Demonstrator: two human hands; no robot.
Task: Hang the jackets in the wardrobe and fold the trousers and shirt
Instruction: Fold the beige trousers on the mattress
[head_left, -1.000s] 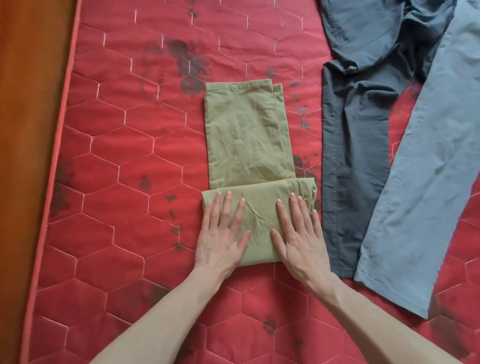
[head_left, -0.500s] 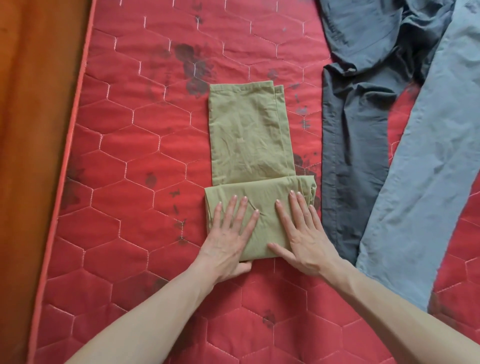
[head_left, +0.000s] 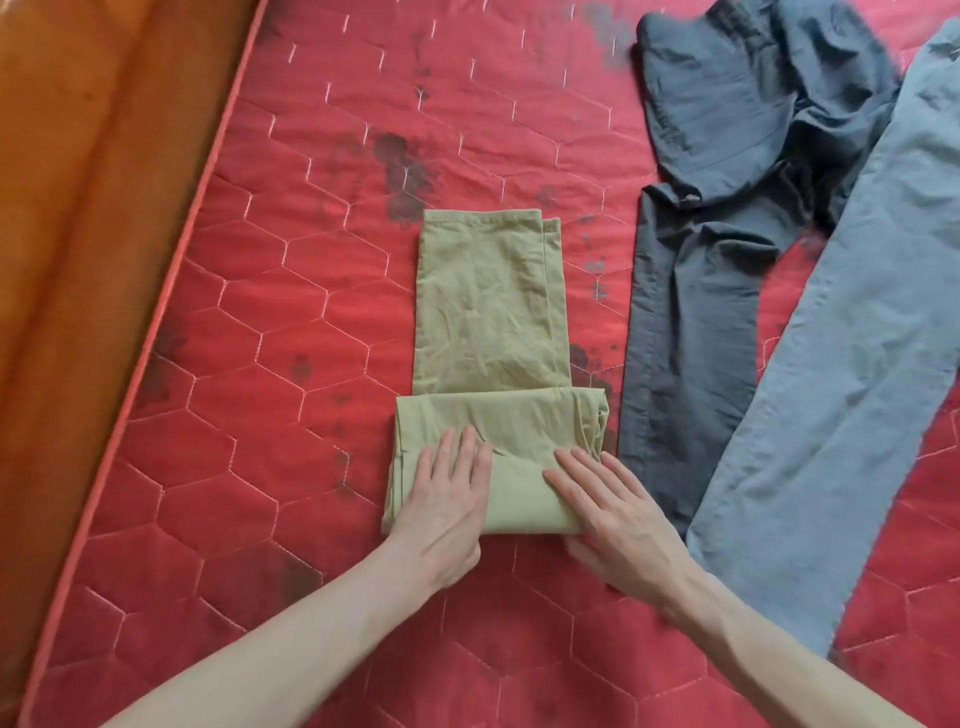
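- Both hands sit lower on the fold than a second ago: fingertips that reached its far edge now rest near the middle, palms at the near edge.
- Left hand (head_left: 447, 499) lies flat on the left half of the green trousers (head_left: 488, 312), fingers straight and close together, pressing, gripping nothing.
- Right hand (head_left: 613, 514) lies flat on the right half, fingers slightly spread; its thumb side seems to slip past the near corner, though whether it tucks under I cannot tell.
- Green trousers lie mid-mattress (head_left: 260, 364), lower part doubled into a thick band near the person, leg ends stretching away unfolded.
- Judgement: the hands look set either to smooth the band or to lift its near edge and turn it over again; this pair is part folded, one or two turns left.
- Only one view, head camera; nothing further to report from others.
- Dark trousers (head_left: 691, 338) lie just right of the green pair, nearly touching the band, waist bunched at the far end.
- Light trousers (head_left: 857, 338) overlap the dark pair's right side; both are unfolded.
- Wooden frame (head_left: 78, 260) borders the mattress on the left.
- Obstruction: none on the green pair's path forward; the dark pair is close on the right and could catch.
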